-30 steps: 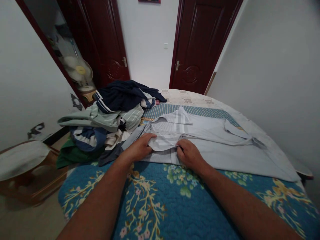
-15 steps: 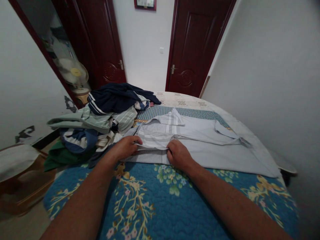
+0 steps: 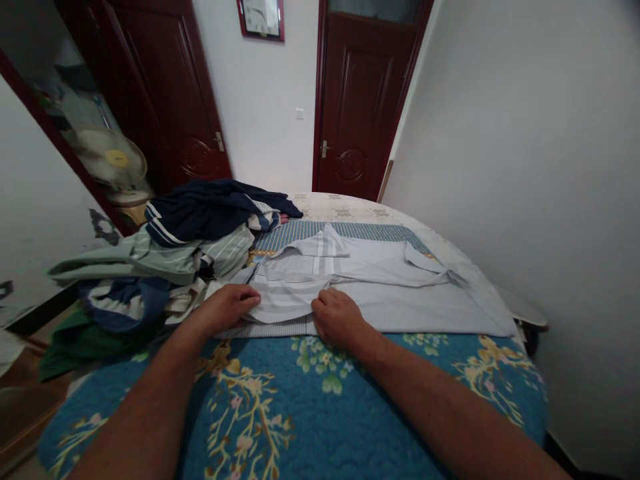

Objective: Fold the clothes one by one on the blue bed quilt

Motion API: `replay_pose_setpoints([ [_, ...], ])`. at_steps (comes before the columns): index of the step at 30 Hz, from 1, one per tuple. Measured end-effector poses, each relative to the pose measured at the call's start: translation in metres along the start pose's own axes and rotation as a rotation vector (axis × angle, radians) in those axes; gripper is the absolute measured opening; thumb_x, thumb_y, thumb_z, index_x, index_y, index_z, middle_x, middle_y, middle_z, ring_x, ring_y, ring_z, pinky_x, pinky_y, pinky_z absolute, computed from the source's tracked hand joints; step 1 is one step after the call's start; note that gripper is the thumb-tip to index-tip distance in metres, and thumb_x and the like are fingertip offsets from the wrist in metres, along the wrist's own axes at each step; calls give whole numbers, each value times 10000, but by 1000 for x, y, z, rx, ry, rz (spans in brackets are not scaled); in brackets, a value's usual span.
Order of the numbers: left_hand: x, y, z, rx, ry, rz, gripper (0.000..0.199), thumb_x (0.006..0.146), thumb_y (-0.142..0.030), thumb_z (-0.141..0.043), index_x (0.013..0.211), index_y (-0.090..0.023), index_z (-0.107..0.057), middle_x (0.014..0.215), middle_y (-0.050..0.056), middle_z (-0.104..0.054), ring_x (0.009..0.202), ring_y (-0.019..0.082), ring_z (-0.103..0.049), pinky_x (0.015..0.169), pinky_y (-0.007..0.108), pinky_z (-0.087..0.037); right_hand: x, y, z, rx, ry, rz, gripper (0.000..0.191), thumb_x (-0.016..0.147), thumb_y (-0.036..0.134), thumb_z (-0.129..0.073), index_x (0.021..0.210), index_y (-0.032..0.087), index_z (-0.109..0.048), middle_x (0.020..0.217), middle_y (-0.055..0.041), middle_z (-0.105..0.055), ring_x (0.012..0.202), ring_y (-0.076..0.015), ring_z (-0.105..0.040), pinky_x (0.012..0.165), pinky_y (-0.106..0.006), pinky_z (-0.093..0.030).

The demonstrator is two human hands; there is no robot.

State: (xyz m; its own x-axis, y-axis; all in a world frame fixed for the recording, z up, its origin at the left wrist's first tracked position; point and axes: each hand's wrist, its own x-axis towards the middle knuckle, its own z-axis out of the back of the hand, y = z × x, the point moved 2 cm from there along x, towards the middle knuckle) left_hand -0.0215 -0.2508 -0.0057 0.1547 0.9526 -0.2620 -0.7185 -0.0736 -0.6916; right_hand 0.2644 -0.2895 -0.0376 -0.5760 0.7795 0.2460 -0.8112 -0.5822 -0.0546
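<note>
A light grey shirt (image 3: 390, 303) with a striped part on its left lies spread across the floral quilted cover (image 3: 350, 413). My left hand (image 3: 231, 308) pinches the shirt's upper layer at the left end, thumb against the fingers. At the middle of the near side my right hand (image 3: 334, 317) is closed on the same layer, its fingertips mostly hidden. Between the hands the layer sags in a shallow curve over a finely striped lower layer. To the right, the plain grey part lies flat with a long crease.
A heap of clothes, with a navy garment (image 3: 210, 210) on top and a green one (image 3: 95, 340) below, rises at the left. A pale patterned cloth (image 3: 345, 205) covers the far end. Walls stand close at right; a fan (image 3: 113, 157) is beyond the heap.
The head view has turned a little right and up. The shirt layer between my hands hangs lower toward the striped under-layer. Both hands keep their grip.
</note>
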Motion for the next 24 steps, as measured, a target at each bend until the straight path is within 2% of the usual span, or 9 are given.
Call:
replay_pose_setpoints([
  [3,6,1,-3,191,-57,-25,413,821,-445,-603,1114,-204,-767,912,59,-764,785,230,-720,661,284,-551,-2,3,2,-4,3,54,138,964,217,-594,1047,166,-692,1040,-122,-665,1011,-265,-579,871,-371,-449],
  [7,4,-1,1,482,-159,-104,355,839,-328,-582,1121,-233,-775,964,68,-788,904,241,-728,823,304,-521,-2,5,1,5,4,103,145,977,241,-588,1039,165,-696,1025,-117,-671,972,-247,-594,839,-354,-444],
  [12,-2,0,6,670,-216,-67,375,892,-406,-544,1141,-244,-773,1046,115,-776,963,307,-730,819,376,-518,1,4,-1,43,12,150,153,1001,244,-563,1029,185,-701,1014,-95,-696,905,-216,-616,763,-322,-433],
  [15,1,-8,2,723,-382,-139,437,930,-482,-495,1150,-223,-769,1139,164,-738,1031,344,-715,854,428,-545,0,4,3,81,33,214,161,1008,280,-572,1016,202,-713,1027,-72,-722,868,-200,-622,733,-307,-432],
  [17,9,-19,-8,672,-464,-289,468,961,-494,-446,1172,-211,-752,1178,166,-724,1074,340,-705,916,445,-558,-2,4,10,109,22,236,190,1025,320,-562,1066,225,-722,1064,-47,-740,908,-190,-631,765,-289,-439],
  [18,14,-26,-17,625,-456,-382,468,969,-484,-434,1188,-208,-742,1205,160,-723,1101,331,-701,960,448,-557,-3,5,13,133,2,227,218,1040,341,-545,1115,239,-723,1087,-33,-746,948,-186,-635,802,-278,-443],
  [21,34,-50,-53,505,-283,-605,458,967,-416,-439,1267,-200,-709,1318,140,-714,1210,298,-680,1095,437,-525,-3,1,23,193,-92,115,290,1071,376,-494,1234,258,-703,1152,-13,-749,1082,-190,-627,940,-255,-427],
  [23,46,-64,-78,492,-205,-664,495,979,-395,-422,1340,-173,-678,1392,153,-687,1281,292,-652,1150,437,-497,-2,-10,24,168,-134,-14,277,1067,364,-501,1218,244,-700,1167,-26,-745,1121,-206,-616,989,-266,-419],
  [24,51,-69,-90,504,-205,-673,521,994,-393,-405,1378,-148,-658,1418,170,-671,1311,294,-636,1170,440,-483,-2,-18,23,137,-136,-95,257,1061,350,-514,1195,234,-700,1174,-37,-740,1132,-215,-612,999,-276,-422],
])
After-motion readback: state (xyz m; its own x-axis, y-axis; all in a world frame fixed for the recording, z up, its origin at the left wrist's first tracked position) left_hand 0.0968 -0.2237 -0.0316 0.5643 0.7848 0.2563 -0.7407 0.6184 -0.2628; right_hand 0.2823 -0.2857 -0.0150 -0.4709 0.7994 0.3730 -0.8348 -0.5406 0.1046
